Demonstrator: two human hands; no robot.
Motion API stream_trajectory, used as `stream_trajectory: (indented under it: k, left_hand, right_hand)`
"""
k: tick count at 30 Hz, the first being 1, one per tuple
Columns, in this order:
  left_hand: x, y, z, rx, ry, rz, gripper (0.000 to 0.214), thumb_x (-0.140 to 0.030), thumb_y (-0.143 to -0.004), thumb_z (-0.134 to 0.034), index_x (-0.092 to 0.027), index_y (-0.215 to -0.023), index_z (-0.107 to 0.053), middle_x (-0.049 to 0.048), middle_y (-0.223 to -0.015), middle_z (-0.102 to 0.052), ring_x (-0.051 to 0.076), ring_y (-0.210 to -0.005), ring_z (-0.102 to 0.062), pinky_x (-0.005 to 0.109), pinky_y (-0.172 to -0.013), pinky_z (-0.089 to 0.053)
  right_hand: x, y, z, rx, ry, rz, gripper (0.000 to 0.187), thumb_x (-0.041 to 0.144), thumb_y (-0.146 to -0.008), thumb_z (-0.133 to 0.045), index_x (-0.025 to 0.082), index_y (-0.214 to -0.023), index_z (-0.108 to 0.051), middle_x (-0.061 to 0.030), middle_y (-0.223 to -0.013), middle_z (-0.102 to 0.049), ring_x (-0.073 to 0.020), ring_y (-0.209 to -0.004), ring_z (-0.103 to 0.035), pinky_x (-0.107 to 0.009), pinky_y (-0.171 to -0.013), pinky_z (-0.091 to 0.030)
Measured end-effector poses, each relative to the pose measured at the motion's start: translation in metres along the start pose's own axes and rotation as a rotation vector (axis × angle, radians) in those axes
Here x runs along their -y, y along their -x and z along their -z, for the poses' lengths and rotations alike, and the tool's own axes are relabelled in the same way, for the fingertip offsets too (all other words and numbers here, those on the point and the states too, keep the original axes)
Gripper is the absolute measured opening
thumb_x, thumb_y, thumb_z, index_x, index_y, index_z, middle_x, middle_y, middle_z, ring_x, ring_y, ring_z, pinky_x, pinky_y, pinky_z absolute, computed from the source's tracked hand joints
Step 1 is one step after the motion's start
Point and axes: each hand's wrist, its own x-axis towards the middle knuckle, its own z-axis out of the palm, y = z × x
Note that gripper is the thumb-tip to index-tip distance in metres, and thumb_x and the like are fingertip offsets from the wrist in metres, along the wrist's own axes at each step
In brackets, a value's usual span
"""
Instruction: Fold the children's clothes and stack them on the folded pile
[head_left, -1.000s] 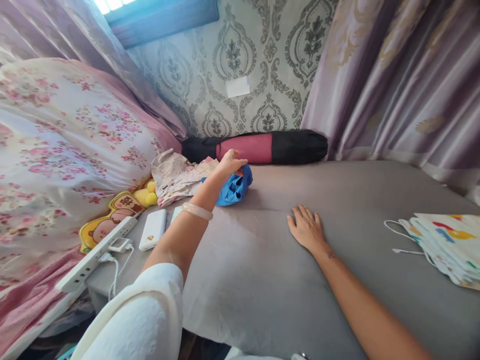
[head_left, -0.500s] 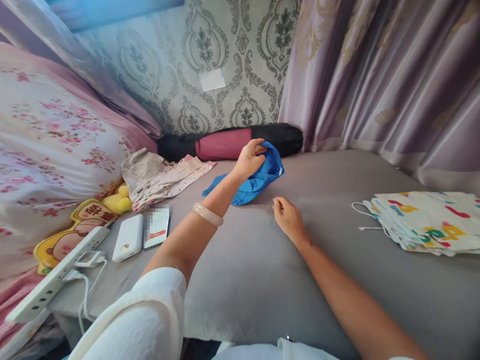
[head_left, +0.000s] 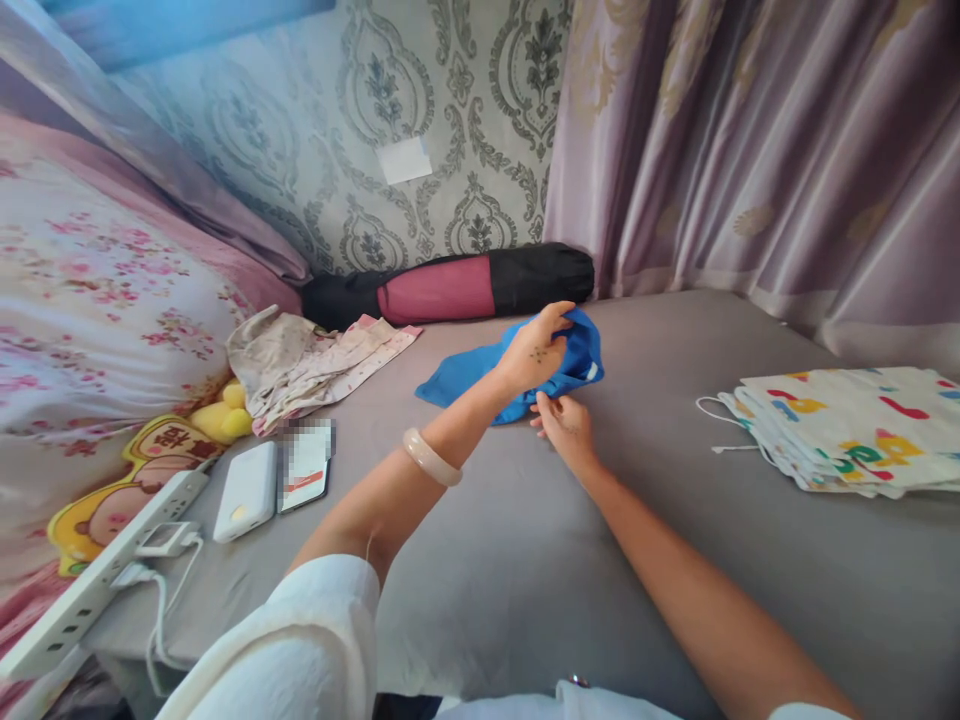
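A blue cloth piece [head_left: 465, 373], perhaps a garment, lies on the grey-covered surface with its near end lifted into an open rim. A small white tag shows inside that rim; the exact kind of piece I cannot make out. My left hand [head_left: 534, 352] is closed on the upper edge, its fingers curled over the fabric. Just below, my right hand [head_left: 568, 430] has thumb and fingers pinched at the lower edge of the same rim. Part of the cloth is hidden behind my left hand and forearm.
On the right lies a folded patterned cloth stack [head_left: 847, 430] with white cords. To the left are a phone [head_left: 306, 465], a white power bank [head_left: 246, 490], a power strip [head_left: 97, 575] and crumpled light clothing [head_left: 300, 365]. A black and pink rolled bag [head_left: 442, 287] rests against the wall.
My right hand has moved up to the blue cloth's lower edge and closed there. My left hand still holds the upper edge, and the cloth has shifted slightly right in view.
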Motion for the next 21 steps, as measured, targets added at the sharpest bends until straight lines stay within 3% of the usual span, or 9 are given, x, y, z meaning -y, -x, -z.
stream_trajectory:
  k: [3,6,13,17,21]
  left_hand:
    - [-0.013,0.003,-0.005,-0.043,-0.083,-0.009,0.048,-0.002,-0.083,-0.047,-0.008,-0.131,-0.05,0.0167,-0.118,-0.067,0.02,-0.112,-0.062,0.03,-0.1,-0.046]
    - [-0.013,0.002,-0.001,-0.178,-0.152,0.029,0.039,-0.007,-0.085,-0.053,-0.013,-0.123,-0.058,0.0115,-0.108,-0.071,0.021,-0.104,-0.065,0.032,-0.096,-0.048]
    - [0.021,0.014,0.04,-0.484,-0.261,0.128,0.021,-0.017,-0.086,-0.055,-0.021,-0.102,-0.067,0.0022,-0.085,-0.071,0.018,-0.084,-0.065,0.03,-0.082,-0.05]
    - [0.039,0.029,0.063,-0.61,-0.325,0.096,0.017,-0.016,-0.085,-0.056,-0.021,-0.096,-0.068,0.0028,-0.086,-0.067,0.017,-0.083,-0.062,0.03,-0.081,-0.048]
    - [0.05,0.045,0.078,-0.77,-0.428,0.098,0.016,-0.012,-0.081,-0.06,-0.019,-0.091,-0.07,0.0071,-0.094,-0.061,0.02,-0.093,-0.057,0.033,-0.088,-0.046]
  right_hand:
    - [-0.004,-0.003,0.002,-0.029,-0.072,-0.022,0.035,0.05,-0.087,-0.053,0.018,-0.076,-0.06,-0.0121,-0.08,-0.074,-0.0192,-0.061,-0.07,-0.026,-0.049,-0.055]
    - [-0.013,-0.007,0.004,-0.014,-0.131,-0.02,0.03,0.047,-0.086,-0.056,0.018,-0.081,-0.061,-0.0108,-0.077,-0.074,-0.0216,-0.07,-0.072,-0.028,-0.056,-0.058]
    - [-0.023,-0.013,0.01,-0.018,-0.158,-0.076,0.027,0.044,-0.077,-0.067,0.017,-0.078,-0.065,-0.0071,-0.072,-0.073,-0.0185,-0.065,-0.07,-0.027,-0.058,-0.056]
    - [-0.008,-0.014,0.015,-0.065,-0.374,-0.168,0.027,0.031,-0.064,-0.08,0.019,-0.08,-0.063,-0.0025,-0.067,-0.071,-0.0161,-0.062,-0.068,-0.022,-0.05,-0.053]
    - [0.012,-0.013,0.026,0.029,-0.417,-0.213,0.023,0.024,-0.059,-0.082,0.02,-0.075,-0.065,-0.0005,-0.07,-0.07,-0.0137,-0.065,-0.068,-0.021,-0.058,-0.057]
